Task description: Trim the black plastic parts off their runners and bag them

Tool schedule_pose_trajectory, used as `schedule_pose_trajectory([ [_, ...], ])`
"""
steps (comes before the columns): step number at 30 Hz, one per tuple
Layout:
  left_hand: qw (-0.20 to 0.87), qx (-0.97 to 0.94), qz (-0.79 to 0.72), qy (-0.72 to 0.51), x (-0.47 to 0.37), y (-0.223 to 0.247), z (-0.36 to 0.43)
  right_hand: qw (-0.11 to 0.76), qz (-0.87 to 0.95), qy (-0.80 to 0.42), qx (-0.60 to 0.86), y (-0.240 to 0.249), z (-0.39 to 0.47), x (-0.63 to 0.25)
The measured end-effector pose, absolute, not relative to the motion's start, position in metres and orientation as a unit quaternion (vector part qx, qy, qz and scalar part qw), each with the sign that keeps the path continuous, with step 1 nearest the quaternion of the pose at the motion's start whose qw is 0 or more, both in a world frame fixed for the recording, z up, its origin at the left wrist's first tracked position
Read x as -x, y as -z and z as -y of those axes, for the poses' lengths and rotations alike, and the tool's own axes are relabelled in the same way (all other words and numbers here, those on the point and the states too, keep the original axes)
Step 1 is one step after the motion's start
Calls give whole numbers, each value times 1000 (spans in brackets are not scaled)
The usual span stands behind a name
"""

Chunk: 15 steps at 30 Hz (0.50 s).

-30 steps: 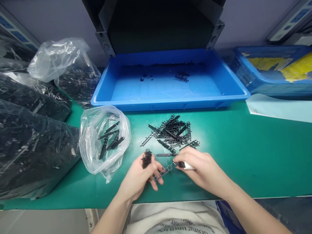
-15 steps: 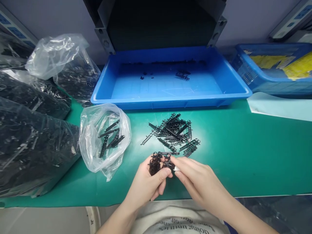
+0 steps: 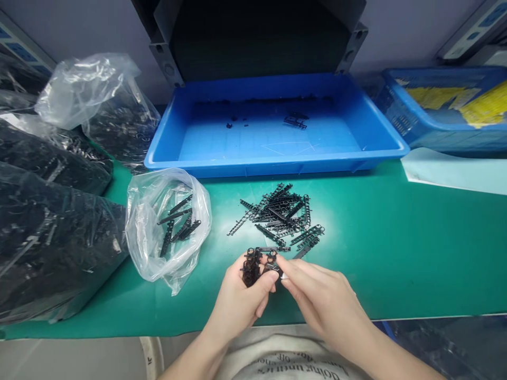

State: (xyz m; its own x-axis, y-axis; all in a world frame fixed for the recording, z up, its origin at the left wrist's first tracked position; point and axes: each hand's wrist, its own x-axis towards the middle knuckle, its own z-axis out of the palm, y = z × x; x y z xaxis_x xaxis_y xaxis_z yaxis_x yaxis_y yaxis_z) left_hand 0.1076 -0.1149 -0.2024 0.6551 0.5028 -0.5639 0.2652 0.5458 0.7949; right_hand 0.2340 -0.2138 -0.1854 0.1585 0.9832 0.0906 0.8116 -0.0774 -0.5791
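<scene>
Several black plastic strips (image 3: 250, 268) with ring-shaped ends are bunched in my left hand (image 3: 237, 301), its fingers curled round them. Between the left thumb and my right hand (image 3: 322, 293) is one more black piece (image 3: 272, 266); the right fingers pinch its near side along with something small and white that is mostly hidden. Just beyond my hands lies a loose pile of black ladder-like strips (image 3: 283, 208) on the green mat. An opened clear plastic bag (image 3: 138, 248) with several such strips inside stands to the left.
A shallow blue tray (image 3: 277, 164) holding a few black pieces sits at the back. Large clear bags full of black parts (image 3: 51, 237) crowd the left side. At the back right stand a blue basket (image 3: 447, 132) with yellow items and a pale sheet (image 3: 455, 171).
My right hand has shifted slightly left and the piece between my hands has turned a little. The strip pile and the bag stay where they were.
</scene>
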Motion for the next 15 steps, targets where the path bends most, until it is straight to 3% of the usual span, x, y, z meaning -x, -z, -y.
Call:
schedule_pose_trajectory([
  [10,770,-456,-441,-67,-110,204,121,293,593,-93,745,200,211,-229],
  [15,735,-475,-471,-107,-109,199,115,169,559,-58,810,201,197,-251],
])
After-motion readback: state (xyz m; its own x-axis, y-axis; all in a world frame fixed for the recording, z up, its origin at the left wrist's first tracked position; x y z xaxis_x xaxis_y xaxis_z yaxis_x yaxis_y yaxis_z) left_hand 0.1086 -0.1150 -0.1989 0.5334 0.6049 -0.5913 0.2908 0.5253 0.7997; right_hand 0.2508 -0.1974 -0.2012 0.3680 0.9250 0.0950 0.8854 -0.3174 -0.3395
